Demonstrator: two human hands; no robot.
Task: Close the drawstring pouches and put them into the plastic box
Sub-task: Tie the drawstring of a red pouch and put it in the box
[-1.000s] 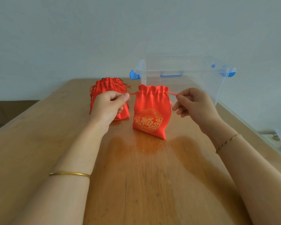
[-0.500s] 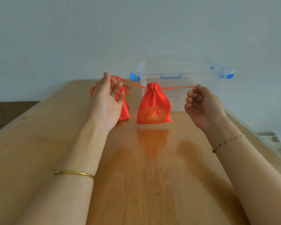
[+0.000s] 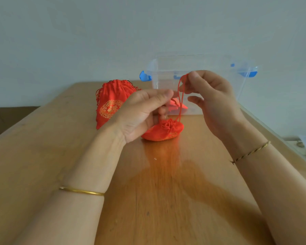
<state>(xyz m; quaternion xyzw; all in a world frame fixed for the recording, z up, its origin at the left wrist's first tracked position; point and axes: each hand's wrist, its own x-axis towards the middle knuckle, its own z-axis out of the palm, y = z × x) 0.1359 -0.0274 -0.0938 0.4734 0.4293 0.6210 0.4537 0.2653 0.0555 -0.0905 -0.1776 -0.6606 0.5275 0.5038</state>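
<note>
A small red drawstring pouch [image 3: 163, 130] with gold print lies on the wooden table, its mouth gathered tight. My right hand [image 3: 212, 96] pinches its red cords [image 3: 181, 96] above it, so they run up from the pouch neck. My left hand [image 3: 145, 112] is curled at the pouch's neck, fingers partly hiding it. A stack of red pouches [image 3: 113, 101] with open mouths stands behind to the left. The clear plastic box [image 3: 198, 68] with blue latches stands at the back; something red [image 3: 177, 106] shows through its wall.
The wooden table [image 3: 42, 147] runs forward to me, with its right edge close to my right forearm. A pale wall rises behind the box. Some small white items lie beyond the right table edge [image 3: 304, 140].
The cords were pulled out sideways by both hands. Now both hands have come together, the right one holding the cords up, and the closed pouch lies lower and nearer on the table.
</note>
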